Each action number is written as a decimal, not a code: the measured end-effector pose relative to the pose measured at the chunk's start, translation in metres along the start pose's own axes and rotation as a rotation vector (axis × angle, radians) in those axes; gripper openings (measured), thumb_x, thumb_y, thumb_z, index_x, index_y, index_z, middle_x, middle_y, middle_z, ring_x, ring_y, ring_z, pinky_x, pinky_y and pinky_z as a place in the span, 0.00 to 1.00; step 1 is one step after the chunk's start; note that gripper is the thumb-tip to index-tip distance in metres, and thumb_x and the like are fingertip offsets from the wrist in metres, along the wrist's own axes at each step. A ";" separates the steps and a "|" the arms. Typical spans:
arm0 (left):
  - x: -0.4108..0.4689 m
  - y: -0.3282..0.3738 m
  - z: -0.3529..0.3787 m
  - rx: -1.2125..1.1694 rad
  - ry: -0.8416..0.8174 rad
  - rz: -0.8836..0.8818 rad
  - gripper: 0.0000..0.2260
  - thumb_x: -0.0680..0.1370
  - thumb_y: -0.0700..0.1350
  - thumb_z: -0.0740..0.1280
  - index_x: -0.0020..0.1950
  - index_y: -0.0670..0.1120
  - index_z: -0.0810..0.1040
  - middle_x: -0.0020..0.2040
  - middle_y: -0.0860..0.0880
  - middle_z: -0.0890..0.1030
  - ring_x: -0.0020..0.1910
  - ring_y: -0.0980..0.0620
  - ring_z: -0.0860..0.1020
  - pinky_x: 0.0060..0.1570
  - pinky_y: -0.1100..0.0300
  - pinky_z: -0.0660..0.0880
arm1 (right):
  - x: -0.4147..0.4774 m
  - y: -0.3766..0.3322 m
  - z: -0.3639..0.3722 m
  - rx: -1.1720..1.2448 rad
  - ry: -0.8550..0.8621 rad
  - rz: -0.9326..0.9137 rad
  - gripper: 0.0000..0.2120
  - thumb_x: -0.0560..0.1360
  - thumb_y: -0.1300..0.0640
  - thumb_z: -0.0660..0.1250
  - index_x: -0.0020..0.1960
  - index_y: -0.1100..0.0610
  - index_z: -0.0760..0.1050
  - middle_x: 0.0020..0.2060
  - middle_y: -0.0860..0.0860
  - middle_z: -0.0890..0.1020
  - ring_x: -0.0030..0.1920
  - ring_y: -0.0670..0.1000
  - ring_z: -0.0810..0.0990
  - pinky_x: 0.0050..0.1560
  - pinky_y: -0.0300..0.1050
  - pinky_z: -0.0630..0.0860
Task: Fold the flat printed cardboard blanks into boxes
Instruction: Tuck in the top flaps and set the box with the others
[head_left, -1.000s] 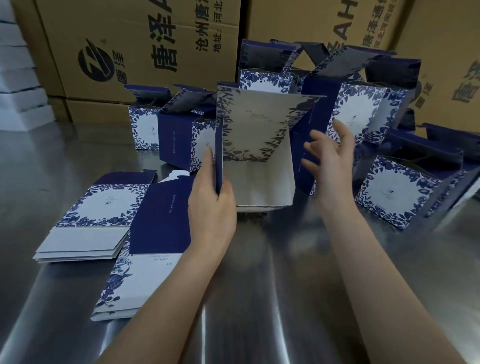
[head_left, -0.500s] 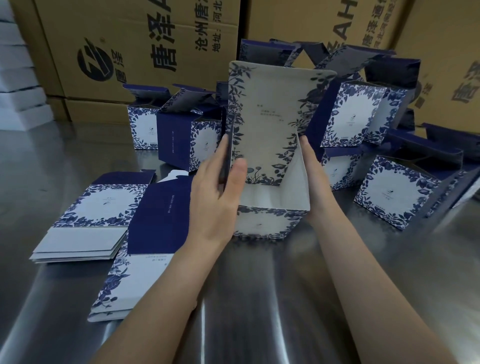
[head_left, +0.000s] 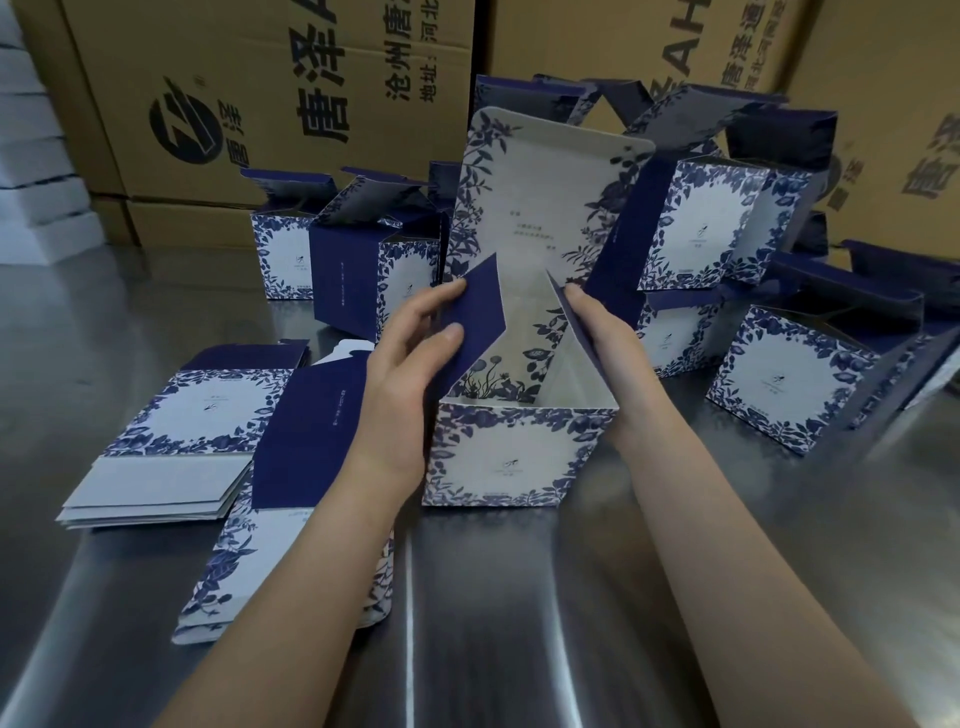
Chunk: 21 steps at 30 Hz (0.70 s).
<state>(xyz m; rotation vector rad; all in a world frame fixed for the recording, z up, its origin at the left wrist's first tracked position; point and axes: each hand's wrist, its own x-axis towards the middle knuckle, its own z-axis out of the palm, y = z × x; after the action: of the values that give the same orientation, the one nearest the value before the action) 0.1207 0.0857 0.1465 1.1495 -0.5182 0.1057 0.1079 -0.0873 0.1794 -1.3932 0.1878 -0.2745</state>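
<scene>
A half-formed blue-and-white floral box (head_left: 519, 457) stands on the steel table (head_left: 519, 613) in the middle, its top open and its tall lid (head_left: 545, 208) upright at the back. My left hand (head_left: 405, 374) presses straight fingers and thumb against the navy left side flap (head_left: 478, 317), which leans inward. My right hand (head_left: 613, 353) lies flat along the outside of the right side flap (head_left: 569, 322). Flat blanks lie in a stack (head_left: 171, 457) at the left, and more lie under my left forearm (head_left: 306, 415).
Several folded boxes with raised lids crowd behind and to the right, for example at the back left (head_left: 363, 280) and near right (head_left: 789, 379). Large brown shipping cartons (head_left: 260, 78) wall off the back. White slabs (head_left: 36, 182) are piled at the far left.
The box has come down to stand upright with its front panel facing me. Both hands moved from its sides up to the two side flaps, which now lean inward.
</scene>
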 end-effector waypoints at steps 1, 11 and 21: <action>0.000 0.000 0.000 -0.039 -0.001 -0.019 0.17 0.73 0.45 0.65 0.61 0.49 0.80 0.56 0.48 0.82 0.55 0.50 0.81 0.51 0.58 0.78 | 0.000 0.000 0.000 -0.016 0.006 -0.016 0.09 0.78 0.47 0.66 0.48 0.51 0.82 0.38 0.46 0.86 0.37 0.45 0.85 0.33 0.34 0.78; -0.003 0.001 0.003 0.034 0.055 -0.116 0.14 0.68 0.41 0.63 0.49 0.51 0.83 0.60 0.45 0.79 0.49 0.50 0.79 0.47 0.55 0.75 | 0.001 0.001 0.001 -0.099 -0.006 -0.062 0.07 0.79 0.59 0.66 0.56 0.60 0.74 0.38 0.49 0.80 0.28 0.40 0.78 0.27 0.30 0.70; 0.001 0.001 0.005 0.057 0.144 -0.209 0.22 0.62 0.40 0.61 0.52 0.51 0.83 0.49 0.43 0.75 0.48 0.44 0.72 0.50 0.46 0.68 | 0.001 0.002 0.001 -0.034 -0.058 -0.064 0.11 0.77 0.71 0.60 0.57 0.66 0.76 0.39 0.53 0.81 0.33 0.48 0.78 0.31 0.33 0.73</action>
<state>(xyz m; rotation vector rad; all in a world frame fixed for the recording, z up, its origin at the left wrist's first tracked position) 0.1191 0.0814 0.1497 1.2348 -0.2671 0.0218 0.1094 -0.0860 0.1772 -1.4404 0.1004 -0.2849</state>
